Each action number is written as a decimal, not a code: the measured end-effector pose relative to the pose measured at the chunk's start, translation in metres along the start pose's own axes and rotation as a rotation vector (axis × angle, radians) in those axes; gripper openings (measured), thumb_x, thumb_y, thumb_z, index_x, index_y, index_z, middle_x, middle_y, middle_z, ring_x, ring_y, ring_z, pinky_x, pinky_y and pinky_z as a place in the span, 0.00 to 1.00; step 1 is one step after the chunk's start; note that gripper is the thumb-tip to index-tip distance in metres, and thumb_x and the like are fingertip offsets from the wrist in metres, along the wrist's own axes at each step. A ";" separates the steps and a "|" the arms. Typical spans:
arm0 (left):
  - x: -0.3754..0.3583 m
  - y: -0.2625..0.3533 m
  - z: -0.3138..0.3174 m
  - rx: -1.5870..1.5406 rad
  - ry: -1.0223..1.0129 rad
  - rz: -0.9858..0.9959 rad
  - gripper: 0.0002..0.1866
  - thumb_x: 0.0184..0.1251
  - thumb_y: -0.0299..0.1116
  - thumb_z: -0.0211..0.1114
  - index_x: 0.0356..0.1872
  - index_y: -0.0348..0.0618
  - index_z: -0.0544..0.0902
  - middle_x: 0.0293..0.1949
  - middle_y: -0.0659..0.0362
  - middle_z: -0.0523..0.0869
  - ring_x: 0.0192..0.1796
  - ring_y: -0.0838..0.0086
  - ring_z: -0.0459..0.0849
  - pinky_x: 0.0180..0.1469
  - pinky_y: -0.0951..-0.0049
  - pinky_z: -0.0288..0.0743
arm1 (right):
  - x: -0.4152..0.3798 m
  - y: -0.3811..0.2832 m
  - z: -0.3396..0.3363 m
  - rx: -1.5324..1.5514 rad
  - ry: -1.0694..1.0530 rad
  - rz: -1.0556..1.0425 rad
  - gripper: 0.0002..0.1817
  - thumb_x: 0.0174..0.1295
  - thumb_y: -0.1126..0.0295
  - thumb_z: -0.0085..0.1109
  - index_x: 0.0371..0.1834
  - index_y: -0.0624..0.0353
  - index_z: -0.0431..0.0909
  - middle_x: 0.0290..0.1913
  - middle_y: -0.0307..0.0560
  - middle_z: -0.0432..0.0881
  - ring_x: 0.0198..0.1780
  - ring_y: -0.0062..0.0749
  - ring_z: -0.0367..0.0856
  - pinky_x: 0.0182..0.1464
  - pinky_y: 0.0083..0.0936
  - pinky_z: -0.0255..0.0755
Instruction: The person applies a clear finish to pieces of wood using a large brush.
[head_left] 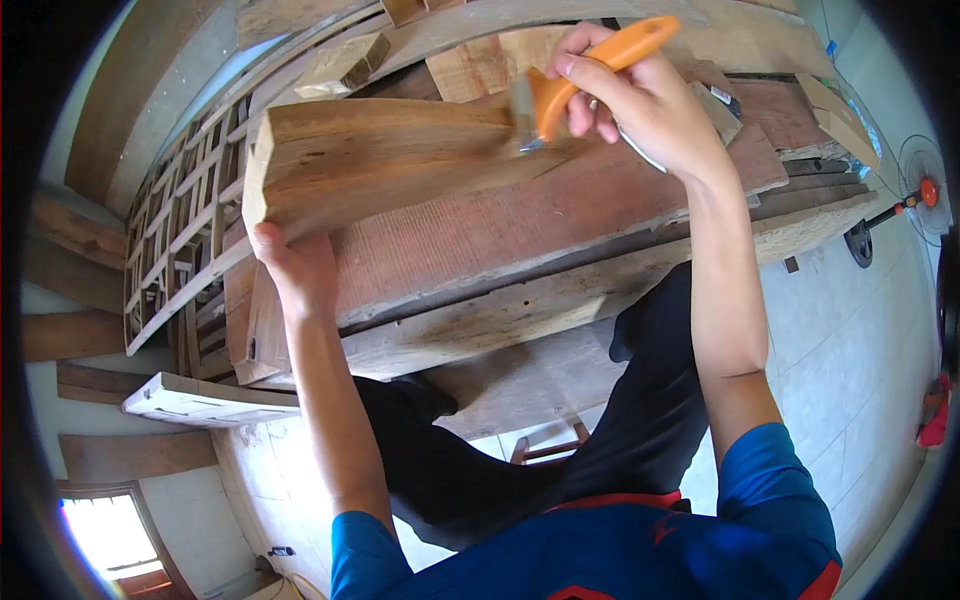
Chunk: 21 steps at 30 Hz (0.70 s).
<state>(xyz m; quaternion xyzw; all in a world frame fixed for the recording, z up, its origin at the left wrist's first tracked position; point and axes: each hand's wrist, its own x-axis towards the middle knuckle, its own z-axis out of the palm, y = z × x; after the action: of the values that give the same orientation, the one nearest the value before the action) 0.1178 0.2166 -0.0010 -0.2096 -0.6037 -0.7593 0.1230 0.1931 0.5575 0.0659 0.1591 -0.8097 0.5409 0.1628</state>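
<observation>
My right hand (635,110) is closed around a paintbrush (640,40) with an orange handle. Its head, blurred by motion, meets the right part of a thick wooden board (380,150). This board has a curved upper edge and brown grain, and it is held tilted above the bench. At its left end my left hand (295,265) grips it, thumb on the near corner and the other fingers hidden beneath.
Under the board lie wide reddish planks (520,235) and a rough-edged slab (500,320). A wooden block (343,65) rests behind. Slatted wooden frames (190,210) stand at left. A fan (925,190) is at far right, above the tiled floor (850,350).
</observation>
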 end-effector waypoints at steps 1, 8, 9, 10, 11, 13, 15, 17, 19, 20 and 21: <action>-0.001 0.002 0.005 -0.018 -0.011 0.017 0.55 0.56 0.79 0.56 0.74 0.45 0.61 0.73 0.54 0.63 0.76 0.62 0.56 0.77 0.52 0.46 | -0.003 -0.017 0.008 0.108 -0.008 -0.056 0.12 0.75 0.63 0.50 0.47 0.61 0.78 0.25 0.40 0.81 0.27 0.22 0.80 0.26 0.15 0.68; -0.008 0.017 0.038 0.020 0.095 0.161 0.45 0.65 0.62 0.64 0.71 0.35 0.65 0.68 0.53 0.67 0.71 0.65 0.66 0.74 0.62 0.55 | -0.014 -0.048 0.049 0.278 0.041 -0.516 0.17 0.73 0.70 0.50 0.60 0.67 0.75 0.48 0.55 0.85 0.43 0.35 0.88 0.30 0.19 0.78; -0.010 0.022 0.042 0.048 0.060 0.183 0.39 0.70 0.56 0.63 0.70 0.35 0.66 0.66 0.53 0.69 0.70 0.67 0.67 0.73 0.65 0.56 | -0.014 -0.046 0.049 0.233 0.073 -0.535 0.18 0.73 0.71 0.50 0.62 0.67 0.75 0.49 0.56 0.85 0.44 0.34 0.88 0.31 0.18 0.78; -0.014 0.027 0.047 0.053 0.110 0.144 0.37 0.71 0.54 0.63 0.68 0.35 0.68 0.65 0.53 0.70 0.68 0.68 0.67 0.71 0.66 0.57 | -0.013 -0.044 0.050 0.188 0.105 -0.553 0.18 0.73 0.72 0.51 0.63 0.67 0.75 0.49 0.56 0.85 0.45 0.34 0.88 0.32 0.18 0.78; -0.016 0.030 0.050 0.057 0.159 0.105 0.34 0.72 0.53 0.63 0.67 0.35 0.69 0.64 0.54 0.71 0.67 0.69 0.68 0.70 0.67 0.58 | -0.013 -0.042 0.054 0.181 0.079 -0.536 0.18 0.73 0.73 0.50 0.63 0.68 0.74 0.50 0.56 0.85 0.46 0.34 0.88 0.33 0.18 0.78; -0.018 0.034 0.053 0.111 0.199 0.078 0.33 0.73 0.52 0.63 0.66 0.35 0.70 0.61 0.54 0.74 0.64 0.69 0.69 0.69 0.68 0.59 | -0.015 -0.041 0.062 0.162 0.032 -0.502 0.19 0.73 0.74 0.50 0.64 0.68 0.74 0.50 0.57 0.86 0.47 0.33 0.87 0.34 0.17 0.77; -0.018 0.038 0.053 0.145 0.224 0.052 0.32 0.73 0.52 0.63 0.65 0.35 0.71 0.59 0.53 0.75 0.63 0.70 0.71 0.68 0.68 0.60 | -0.016 -0.046 0.068 0.266 0.032 -0.459 0.17 0.69 0.76 0.60 0.60 0.63 0.79 0.53 0.49 0.86 0.50 0.30 0.88 0.48 0.20 0.82; -0.019 0.041 0.055 0.159 0.240 0.020 0.32 0.73 0.52 0.63 0.65 0.34 0.71 0.58 0.53 0.76 0.61 0.69 0.72 0.67 0.68 0.61 | -0.015 -0.045 0.073 0.330 0.028 -0.462 0.18 0.68 0.76 0.60 0.61 0.63 0.79 0.53 0.49 0.86 0.50 0.30 0.88 0.45 0.20 0.82; -0.019 0.039 0.051 0.184 0.214 0.053 0.33 0.73 0.52 0.62 0.65 0.34 0.71 0.57 0.52 0.77 0.61 0.69 0.72 0.67 0.68 0.61 | -0.013 -0.040 0.074 0.392 0.032 -0.374 0.17 0.71 0.70 0.57 0.61 0.61 0.79 0.50 0.48 0.87 0.44 0.26 0.88 0.34 0.17 0.79; -0.018 0.037 0.049 0.193 0.199 0.069 0.33 0.73 0.53 0.62 0.66 0.33 0.70 0.57 0.52 0.77 0.61 0.69 0.73 0.67 0.68 0.61 | -0.009 -0.034 0.069 0.367 0.034 -0.343 0.17 0.72 0.68 0.56 0.61 0.60 0.79 0.48 0.47 0.88 0.43 0.25 0.87 0.32 0.16 0.78; -0.017 0.034 0.048 0.161 0.221 0.063 0.34 0.73 0.53 0.62 0.66 0.33 0.70 0.57 0.52 0.77 0.61 0.69 0.73 0.68 0.68 0.61 | -0.004 -0.027 0.064 0.341 0.033 -0.315 0.17 0.73 0.66 0.56 0.60 0.60 0.80 0.47 0.47 0.88 0.41 0.24 0.87 0.30 0.15 0.76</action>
<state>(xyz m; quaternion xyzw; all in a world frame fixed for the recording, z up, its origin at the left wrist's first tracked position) 0.1560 0.2534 0.0289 -0.1331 -0.6386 -0.7225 0.2291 0.2027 0.4888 0.0635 0.2996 -0.6692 0.6402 0.2292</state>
